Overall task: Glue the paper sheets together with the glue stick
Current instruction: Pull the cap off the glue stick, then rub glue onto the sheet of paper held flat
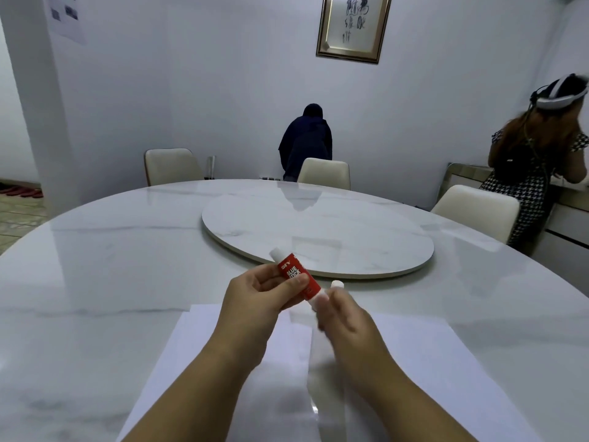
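Note:
My left hand (255, 295) is closed around a red glue stick (296, 275), which is tilted with one white end pointing away to the left. My right hand (344, 317), slightly blurred, is at the stick's near white end. It pinches a small white cap (337, 284) in its fingertips, just beside that end. Two white paper sheets lie flat on the table under my forearms. The left sheet (188, 362) and the right sheet (430, 362) meet along a line in the middle. Both hands hover above the sheets' far edge.
The sheets rest on a round white marble table (95, 282) with a raised turntable (318, 231) at its centre. Cream chairs (325, 175) stand around the far side. A person in dark clothes bends by the back wall, and another stands at the right.

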